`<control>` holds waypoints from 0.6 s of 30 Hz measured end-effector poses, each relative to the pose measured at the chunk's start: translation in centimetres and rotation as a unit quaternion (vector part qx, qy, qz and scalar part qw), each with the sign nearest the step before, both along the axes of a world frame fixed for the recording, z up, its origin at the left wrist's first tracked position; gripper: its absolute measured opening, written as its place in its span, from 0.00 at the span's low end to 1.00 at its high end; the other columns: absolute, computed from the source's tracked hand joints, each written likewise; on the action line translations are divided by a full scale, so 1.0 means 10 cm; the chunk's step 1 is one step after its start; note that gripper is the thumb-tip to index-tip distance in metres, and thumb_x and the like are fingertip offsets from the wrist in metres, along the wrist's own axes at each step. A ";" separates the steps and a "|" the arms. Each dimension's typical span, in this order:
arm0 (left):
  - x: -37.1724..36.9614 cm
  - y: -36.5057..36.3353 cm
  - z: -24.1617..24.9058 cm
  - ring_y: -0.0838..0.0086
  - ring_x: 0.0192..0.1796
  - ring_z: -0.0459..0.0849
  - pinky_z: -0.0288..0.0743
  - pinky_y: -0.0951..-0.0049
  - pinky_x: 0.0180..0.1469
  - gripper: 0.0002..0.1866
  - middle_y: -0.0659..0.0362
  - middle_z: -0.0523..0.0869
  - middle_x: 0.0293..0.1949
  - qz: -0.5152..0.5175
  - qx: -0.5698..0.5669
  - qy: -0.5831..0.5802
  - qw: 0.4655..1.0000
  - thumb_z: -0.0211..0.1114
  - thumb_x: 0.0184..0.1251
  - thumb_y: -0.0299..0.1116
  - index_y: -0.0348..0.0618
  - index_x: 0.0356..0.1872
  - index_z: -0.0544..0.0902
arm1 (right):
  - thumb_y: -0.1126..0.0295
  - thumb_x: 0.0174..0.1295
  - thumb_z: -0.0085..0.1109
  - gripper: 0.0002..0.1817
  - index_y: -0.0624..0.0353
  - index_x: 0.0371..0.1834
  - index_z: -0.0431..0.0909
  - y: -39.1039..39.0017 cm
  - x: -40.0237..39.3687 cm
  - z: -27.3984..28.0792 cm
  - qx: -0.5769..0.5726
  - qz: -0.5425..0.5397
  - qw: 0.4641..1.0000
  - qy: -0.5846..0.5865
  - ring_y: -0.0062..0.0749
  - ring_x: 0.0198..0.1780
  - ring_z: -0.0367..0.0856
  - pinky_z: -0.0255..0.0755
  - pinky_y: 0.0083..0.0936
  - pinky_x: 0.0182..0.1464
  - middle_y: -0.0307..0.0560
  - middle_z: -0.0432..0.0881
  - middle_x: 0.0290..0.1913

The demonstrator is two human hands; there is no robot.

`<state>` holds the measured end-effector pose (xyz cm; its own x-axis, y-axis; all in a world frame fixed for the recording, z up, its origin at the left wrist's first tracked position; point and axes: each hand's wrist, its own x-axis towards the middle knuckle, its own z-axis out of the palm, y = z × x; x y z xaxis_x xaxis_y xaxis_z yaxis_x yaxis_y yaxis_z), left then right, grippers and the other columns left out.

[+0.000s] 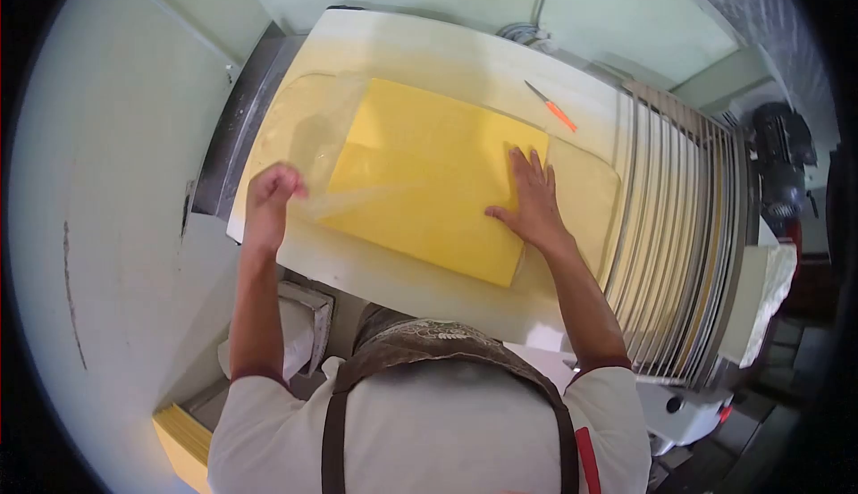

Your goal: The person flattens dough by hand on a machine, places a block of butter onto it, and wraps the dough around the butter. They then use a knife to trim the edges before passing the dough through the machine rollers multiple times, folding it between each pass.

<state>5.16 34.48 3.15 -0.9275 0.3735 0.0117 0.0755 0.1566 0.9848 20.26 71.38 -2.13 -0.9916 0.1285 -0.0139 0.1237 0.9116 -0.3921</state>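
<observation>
A smooth yellow slab (420, 172), which looks like a sheet of butter, lies on a wider pale dough sheet (585, 195). My right hand (534, 201) rests flat near the slab's right edge, its fingers spread. At the left, my left hand (275, 186) is raised with its fingers closed and slightly blurred. Clear plastic film (344, 197) stretches from those fingers toward the slab's left part; its exact outline is hard to see. A small knife with an orange handle (562, 116) lies beyond the dough, its blade pointing away to the left.
The pale work surface (402, 43) backs onto a light green wall. Along its right side runs a rack of metal bars (684, 244), with a dark motor (782, 159) behind it. A yellow-edged stack (183, 440) stands low at the left.
</observation>
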 end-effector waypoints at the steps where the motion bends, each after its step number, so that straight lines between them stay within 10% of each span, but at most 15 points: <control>1: 0.12 -0.16 0.00 0.78 0.29 0.74 0.63 0.61 0.64 0.15 0.63 0.74 0.24 -0.015 0.016 0.004 1.000 0.58 0.70 0.37 0.44 0.23 0.72 | 0.58 0.51 0.70 0.45 0.57 0.70 0.57 -0.05 0.03 -0.01 0.009 0.004 0.999 0.038 0.51 0.75 0.47 0.39 0.52 0.74 0.55 0.61 0.70; 7: 0.59 -1.04 -0.14 0.74 0.29 0.80 0.52 0.54 0.72 0.08 0.64 0.79 0.22 -0.107 -0.064 -0.022 0.992 0.59 0.67 0.29 0.44 0.26 0.74 | 0.71 0.50 0.62 0.06 0.54 0.33 0.80 -0.53 0.57 0.06 0.047 0.120 0.991 0.036 0.45 0.50 0.74 0.60 0.47 0.61 0.46 0.77 0.37; 11: 0.62 -1.42 -0.41 0.69 0.34 0.82 0.51 0.54 0.71 0.03 0.62 0.81 0.25 -0.204 -0.254 0.060 0.944 0.59 0.64 0.27 0.45 0.30 0.77 | 0.73 0.49 0.62 0.03 0.53 0.28 0.82 -1.33 1.44 0.05 0.042 0.088 0.994 0.048 0.41 0.43 0.76 0.65 0.42 0.52 0.44 0.77 0.33; 18: -0.17 -1.32 -0.57 0.57 0.50 0.78 0.62 0.53 0.56 0.21 0.55 0.81 0.45 -0.097 -0.246 0.320 0.910 0.68 0.56 0.34 0.47 0.53 0.76 | 0.65 0.41 0.77 0.33 0.55 0.54 0.74 -1.99 1.50 0.42 -0.122 -0.126 0.985 -0.003 0.50 0.59 0.72 0.60 0.44 0.65 0.52 0.78 0.56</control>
